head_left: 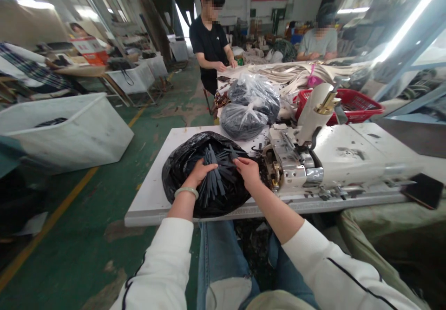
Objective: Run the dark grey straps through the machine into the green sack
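Note:
An open black plastic bag (pixel 174 180) lies on the white table, filled with many short, flat dark grey strips (pixel 218 180). My left hand (pixel 199 173), with a pale bangle at the wrist, is in the bag's mouth. Its thumb presses on a bunch of the strips, and its other fingers are partly hidden. My right hand (pixel 248 171) is closed in a pinch at the bag's right side, with a strip (pixel 234 152) at its fingertips. Just right of that hand stands a sewing machine (pixel 296 161).
Clear plastic bags (pixel 244 119) of dark pieces sit behind the black bag. A red basket (pixel 358 105) stands behind the machine, and a phone-like dark slab (pixel 423 190) lies at right. Two people work at the far table. A white bin (pixel 69 133) stands left.

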`<state>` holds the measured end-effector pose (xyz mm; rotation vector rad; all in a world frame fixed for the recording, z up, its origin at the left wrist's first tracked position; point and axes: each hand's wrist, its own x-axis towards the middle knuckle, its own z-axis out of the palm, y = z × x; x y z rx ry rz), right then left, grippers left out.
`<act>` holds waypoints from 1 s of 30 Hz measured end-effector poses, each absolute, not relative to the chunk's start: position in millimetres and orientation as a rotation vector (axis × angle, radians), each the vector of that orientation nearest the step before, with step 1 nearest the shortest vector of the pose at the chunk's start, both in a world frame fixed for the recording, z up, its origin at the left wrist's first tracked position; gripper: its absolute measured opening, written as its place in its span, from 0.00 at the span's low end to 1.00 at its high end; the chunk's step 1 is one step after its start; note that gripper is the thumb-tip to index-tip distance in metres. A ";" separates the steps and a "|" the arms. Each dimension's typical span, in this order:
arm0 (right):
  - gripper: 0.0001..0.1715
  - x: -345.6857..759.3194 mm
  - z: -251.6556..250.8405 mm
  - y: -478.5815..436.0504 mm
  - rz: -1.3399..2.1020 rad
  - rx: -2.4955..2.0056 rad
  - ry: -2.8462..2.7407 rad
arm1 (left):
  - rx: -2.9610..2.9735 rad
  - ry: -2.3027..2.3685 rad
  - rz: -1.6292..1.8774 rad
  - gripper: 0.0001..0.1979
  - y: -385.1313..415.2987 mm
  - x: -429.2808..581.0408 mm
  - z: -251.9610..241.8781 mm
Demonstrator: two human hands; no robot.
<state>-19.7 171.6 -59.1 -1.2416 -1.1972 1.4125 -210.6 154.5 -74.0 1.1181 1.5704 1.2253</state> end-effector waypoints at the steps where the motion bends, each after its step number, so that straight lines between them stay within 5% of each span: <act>1: 0.15 -12.9 -57.0 166.6 1.444 -1.233 -1.145 | 1.158 1.585 1.197 0.20 157.8 -213.0 -71.4; 10: 0.08 61.6 -23.5 102.9 2.040 -0.865 -0.450 | 1.567 1.849 1.038 0.29 183.4 -223.9 -40.2; 19: 0.13 116.6 -34.2 52.3 2.126 -0.943 -0.542 | 1.611 2.101 0.973 0.47 159.1 -219.7 -26.5; 30: 0.14 148.2 -71.5 14.6 2.184 -1.064 -0.529 | 1.021 2.552 0.827 0.48 131.7 -163.9 -48.1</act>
